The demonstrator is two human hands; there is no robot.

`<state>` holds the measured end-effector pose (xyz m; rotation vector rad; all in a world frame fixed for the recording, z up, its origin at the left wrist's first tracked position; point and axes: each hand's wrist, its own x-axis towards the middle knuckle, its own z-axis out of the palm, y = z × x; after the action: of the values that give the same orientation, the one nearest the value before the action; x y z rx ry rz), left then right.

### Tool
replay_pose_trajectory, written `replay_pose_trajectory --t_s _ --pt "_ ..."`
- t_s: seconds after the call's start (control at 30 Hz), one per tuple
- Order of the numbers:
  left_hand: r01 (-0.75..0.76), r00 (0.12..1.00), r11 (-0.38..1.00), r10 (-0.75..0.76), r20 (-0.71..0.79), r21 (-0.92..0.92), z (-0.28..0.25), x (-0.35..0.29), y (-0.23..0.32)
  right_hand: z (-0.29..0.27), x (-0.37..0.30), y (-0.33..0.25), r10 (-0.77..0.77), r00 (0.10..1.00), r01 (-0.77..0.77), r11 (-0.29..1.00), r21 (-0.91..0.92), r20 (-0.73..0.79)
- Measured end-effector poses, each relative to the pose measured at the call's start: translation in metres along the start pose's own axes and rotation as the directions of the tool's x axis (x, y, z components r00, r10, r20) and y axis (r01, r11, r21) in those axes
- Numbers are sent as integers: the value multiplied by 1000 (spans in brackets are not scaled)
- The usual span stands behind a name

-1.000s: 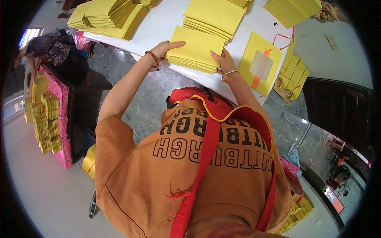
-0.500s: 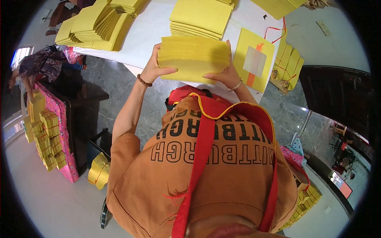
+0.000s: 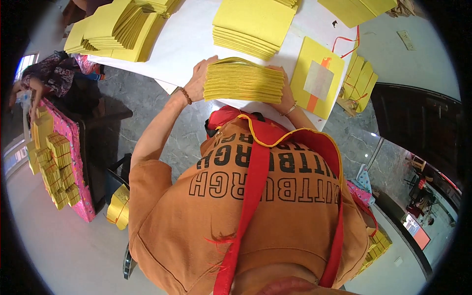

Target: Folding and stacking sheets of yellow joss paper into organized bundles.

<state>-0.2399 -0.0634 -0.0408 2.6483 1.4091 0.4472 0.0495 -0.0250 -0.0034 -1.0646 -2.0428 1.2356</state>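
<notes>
You're squaring a thick stack of yellow paper sheets [image 3: 244, 81] on its edge at the near rim of the white table [image 3: 189, 42]. Left hand [image 3: 199, 81] is clamping the stack's left end, right hand [image 3: 286, 93] is pressing the right end, mostly hidden behind the paper. Keep both palms flat & pressure even, so the edges are lining up w/o fanning. Just beyond, a flat yellow pile [image 3: 255, 24] is lying; a yellow card with an orange strip [image 3: 317, 76] sits to the right.
</notes>
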Motion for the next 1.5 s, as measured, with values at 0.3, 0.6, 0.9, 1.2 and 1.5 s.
replay_pose_trajectory --t_s 0.3,0.6,0.9,1.2,1.5 --pt "254 962 186 -153 228 -949 -114 54 57 -27 -41 -33 425 898 -247 278 928 112" --pt "0 920 212 -383 -84 -977 -122 103 115 -20 -33 -42 198 980 36 -345 938 35" --pt "50 849 497 -478 -225 -866 -120 118 126 -17 -36 -40 196 981 41 -290 956 17" --pt "82 813 510 -531 -239 -856 -123 117 128 -15 -38 -31 233 971 15 -268 963 50" --pt "110 765 614 -555 -328 -781 -118 121 127 -12 -41 -26 142 985 -48 -343 938 102"
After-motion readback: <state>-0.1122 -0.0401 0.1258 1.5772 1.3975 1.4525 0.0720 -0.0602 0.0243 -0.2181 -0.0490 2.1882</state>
